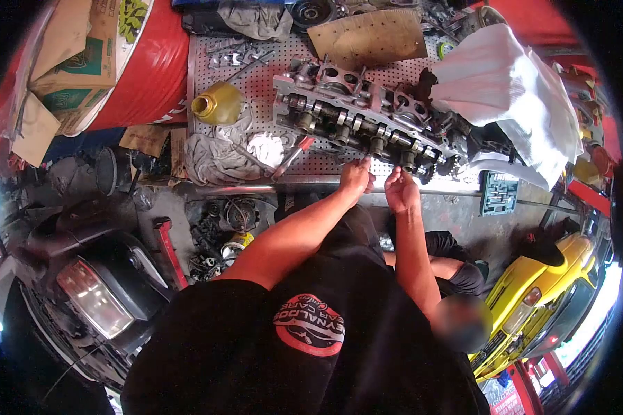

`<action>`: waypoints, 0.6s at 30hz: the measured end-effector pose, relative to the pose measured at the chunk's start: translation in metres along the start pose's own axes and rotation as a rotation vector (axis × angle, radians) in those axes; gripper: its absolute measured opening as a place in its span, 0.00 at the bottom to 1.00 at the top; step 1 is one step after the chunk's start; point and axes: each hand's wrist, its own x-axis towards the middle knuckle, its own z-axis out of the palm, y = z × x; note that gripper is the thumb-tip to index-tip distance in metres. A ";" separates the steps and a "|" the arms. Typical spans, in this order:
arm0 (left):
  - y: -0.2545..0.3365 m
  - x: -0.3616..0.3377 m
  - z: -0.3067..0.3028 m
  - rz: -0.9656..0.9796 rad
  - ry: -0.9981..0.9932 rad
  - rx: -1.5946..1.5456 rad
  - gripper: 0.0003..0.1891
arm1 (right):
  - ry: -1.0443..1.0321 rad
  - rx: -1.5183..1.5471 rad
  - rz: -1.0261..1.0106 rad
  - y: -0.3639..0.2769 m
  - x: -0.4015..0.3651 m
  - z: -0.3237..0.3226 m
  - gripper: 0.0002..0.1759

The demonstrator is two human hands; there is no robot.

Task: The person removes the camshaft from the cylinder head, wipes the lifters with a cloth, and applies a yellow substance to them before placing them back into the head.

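Cylinder head (370, 124) on bench (259, 90), long axis about 10 to 4, exposed camshaft on 6 side. Left hand (357, 180) at its 6, right hand (402, 191) at 5; fingers narrow, can't tell if holding anything. Cardboard (370, 38) 12, jug (225, 104) 9, case (498, 194) 4. White sheet (505, 83) crowds the 3 end.

Fingers (398, 177) near cylinder head (364, 111), perforated bench (315, 164)

I'm in a car workshop: cylinder head (367, 124) at one o'clock, yellow car (509, 294) at four, headlight (95, 299) at eight.
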 end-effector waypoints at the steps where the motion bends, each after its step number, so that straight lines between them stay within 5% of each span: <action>1: -0.013 0.012 -0.001 0.119 0.067 0.130 0.14 | 0.026 0.007 -0.014 0.001 0.001 -0.004 0.08; 4: -0.028 0.030 0.000 0.274 0.148 0.286 0.14 | 0.043 0.021 -0.033 0.006 -0.005 0.002 0.07; 7: -0.012 0.007 0.000 0.072 0.014 -0.034 0.13 | -0.038 -0.029 -0.008 0.008 -0.017 0.007 0.12; 15: -0.007 0.008 0.001 0.200 0.115 -0.072 0.13 | -0.028 -0.013 0.030 0.001 -0.005 0.006 0.12; 18: -0.009 -0.006 0.006 0.598 0.561 0.613 0.16 | -0.064 -0.067 0.036 -0.003 -0.002 -0.005 0.09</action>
